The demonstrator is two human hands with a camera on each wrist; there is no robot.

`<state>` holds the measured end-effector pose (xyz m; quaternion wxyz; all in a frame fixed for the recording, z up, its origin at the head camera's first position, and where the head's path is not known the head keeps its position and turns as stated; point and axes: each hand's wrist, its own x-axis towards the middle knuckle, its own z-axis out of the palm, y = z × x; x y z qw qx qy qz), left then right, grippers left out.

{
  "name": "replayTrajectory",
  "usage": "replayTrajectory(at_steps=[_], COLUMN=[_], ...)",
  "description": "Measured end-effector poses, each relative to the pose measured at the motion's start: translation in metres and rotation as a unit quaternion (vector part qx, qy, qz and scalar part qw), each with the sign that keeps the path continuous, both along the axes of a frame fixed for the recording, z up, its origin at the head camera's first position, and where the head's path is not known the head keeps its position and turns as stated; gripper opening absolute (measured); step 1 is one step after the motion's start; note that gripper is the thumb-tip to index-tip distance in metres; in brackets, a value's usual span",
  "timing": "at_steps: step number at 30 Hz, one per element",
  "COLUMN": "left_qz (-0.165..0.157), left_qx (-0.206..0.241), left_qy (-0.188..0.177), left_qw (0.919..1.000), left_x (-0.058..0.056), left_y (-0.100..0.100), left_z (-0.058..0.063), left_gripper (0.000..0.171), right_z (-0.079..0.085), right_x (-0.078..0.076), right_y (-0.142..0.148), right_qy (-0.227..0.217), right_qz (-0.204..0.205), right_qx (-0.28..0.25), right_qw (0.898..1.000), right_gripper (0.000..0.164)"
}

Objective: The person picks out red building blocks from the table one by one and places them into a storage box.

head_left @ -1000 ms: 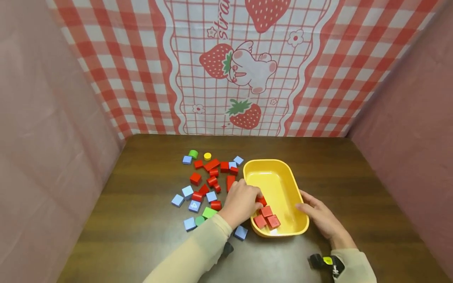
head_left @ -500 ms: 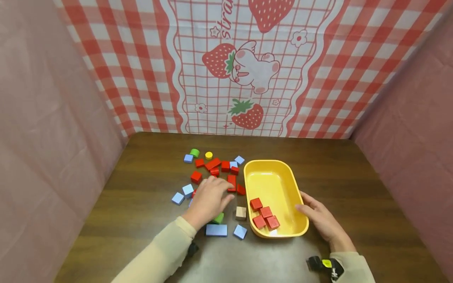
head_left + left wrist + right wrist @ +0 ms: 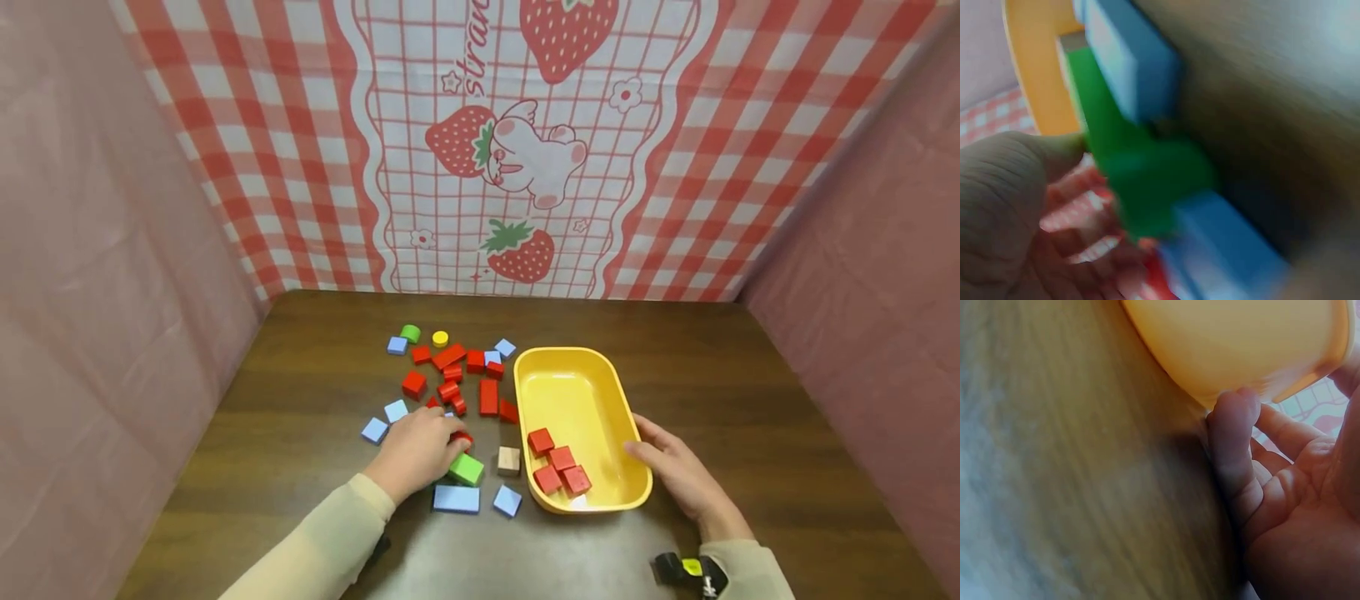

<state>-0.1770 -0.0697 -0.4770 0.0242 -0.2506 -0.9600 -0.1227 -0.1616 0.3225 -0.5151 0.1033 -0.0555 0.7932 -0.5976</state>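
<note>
My left hand [image 3: 420, 450] is low over the scattered toy blocks, its thumb and fingers apart around a red rounded block [image 3: 463, 440]. A green block [image 3: 467, 469] lies just under the thumb; in the blurred left wrist view, the thumb tip overlaps the edge of this green block [image 3: 1094, 94]. My right hand [image 3: 678, 471] grips the right wall of a yellow plastic tray [image 3: 633, 417], thumb over the rim and fingers outside. The right wrist view shows fingertips against the tray's outer wall [image 3: 1241, 350]. Several red cubes [image 3: 561, 458] lie in the tray's near left corner.
More red blocks [image 3: 488, 398] are spread left of the tray, among blue tiles [image 3: 375, 430]. A plain wooden cube [image 3: 508, 461] and a blue tile [image 3: 507, 501] sit close to its left side. A long blue block [image 3: 456, 499] lies nearer me. A checked cloth [image 3: 315, 208] hangs behind the table.
My left hand has let go of a red cube in the tray and moved left, then down to the red rounded block. My right hand stays on the tray's rim.
</note>
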Motion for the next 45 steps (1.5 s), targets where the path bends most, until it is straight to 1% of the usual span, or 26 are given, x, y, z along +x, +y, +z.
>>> replayTrajectory(at_steps=[2,5,7,9,10,12,15,17,18,20,22,24,26,28,30,32,34,36,38,39,41,43,45], left_qz=[0.022,0.050,0.061,0.065,0.064,0.049,0.008,-0.023,-0.038,-0.063,-0.082,-0.091,-0.090,-0.084,-0.074,-0.068,-0.064,-0.061,-0.060,-0.059,-0.056,-0.046,-0.027], left_qx=[-0.006,-0.008,0.001,0.021,0.033,0.057,0.078,0.073,0.064,0.046,0.022,-0.005,-0.031,-0.063,-0.097,-0.129,-0.159,-0.175,-0.173,-0.162,-0.134,-0.099,-0.066], left_qy=[-0.022,-0.036,-0.055,-0.051,-0.043,-0.021,0.035,0.055,0.061,0.060,0.058,0.062,0.075,0.102,0.122,0.127,0.123,0.113,0.109,0.110,0.115,0.120,0.119], left_qw=[0.9995,0.9981,0.9966,0.9963,0.9965,0.9969,0.9963,0.9956,0.9953,0.9952,0.9947,0.9939,0.9926,0.9893,0.9851,0.9811,0.9775,0.9761,0.9771,0.9788,0.9827,0.9868,0.9904], left_x=[0.000,0.000,-0.001,0.000,0.001,0.002,0.001,-0.003,-0.005,-0.009,-0.014,-0.018,-0.021,-0.024,-0.028,-0.031,-0.033,-0.034,-0.034,-0.033,-0.032,-0.032,-0.031], left_y=[0.011,0.025,0.032,0.037,0.038,0.041,0.048,0.055,0.060,0.070,0.081,0.090,0.099,0.107,0.114,0.121,0.127,0.129,0.127,0.124,0.113,0.097,0.076], left_z=[0.003,0.009,0.011,0.013,0.015,0.018,0.028,0.036,0.039,0.044,0.045,0.044,0.041,0.039,0.036,0.034,0.031,0.030,0.031,0.032,0.037,0.041,0.043], left_gripper=[0.025,0.024,0.020,0.015,0.017,0.030,0.043,0.047,0.048,0.049,0.047,0.046,0.042,0.031,0.019,0.008,0.007,0.011,0.009,0.008,0.013,0.022,0.026], right_z=[-0.001,0.000,0.001,0.001,0.001,0.000,-0.002,-0.001,-0.001,-0.001,-0.001,-0.002,-0.003,-0.003,-0.002,-0.002,-0.002,-0.001,-0.001,-0.002,-0.002,-0.002,-0.003], right_x=[0.000,-0.001,-0.002,-0.002,-0.002,-0.001,0.001,0.001,0.001,0.001,0.001,0.001,0.001,0.001,0.001,0.001,0.000,0.000,0.001,0.001,0.001,0.002,0.003], right_y=[0.001,0.002,0.002,0.002,0.002,0.002,0.004,0.004,0.004,0.003,0.003,0.002,0.001,0.001,0.000,0.000,0.000,-0.001,-0.001,-0.002,-0.002,-0.001,0.000], right_qy=[-0.002,-0.003,-0.002,0.001,0.001,0.003,0.004,0.004,0.004,0.004,0.005,0.002,0.002,0.004,0.004,0.006,0.007,0.007,0.007,0.008,0.010,0.014,0.015], right_qz=[-0.001,-0.004,-0.006,-0.006,-0.006,-0.006,-0.010,-0.013,-0.016,-0.019,-0.018,-0.017,-0.018,-0.019,-0.021,-0.021,-0.019,-0.017,-0.016,-0.017,-0.017,-0.017,-0.017], right_qx=[0.000,0.002,0.007,0.011,0.014,0.015,0.012,0.012,0.012,0.011,0.015,0.016,0.022,0.027,0.026,0.021,0.016,0.011,0.009,0.008,0.009,0.009,0.004], right_qw=[1.000,1.000,1.000,1.000,1.000,1.000,1.000,1.000,1.000,1.000,1.000,1.000,1.000,0.999,0.999,1.000,1.000,1.000,1.000,1.000,1.000,1.000,1.000], right_gripper=[0.058,0.059,0.059,0.060,0.060,0.059,0.058,0.058,0.059,0.059,0.060,0.060,0.060,0.060,0.059,0.059,0.059,0.060,0.060,0.059,0.058,0.058,0.057])
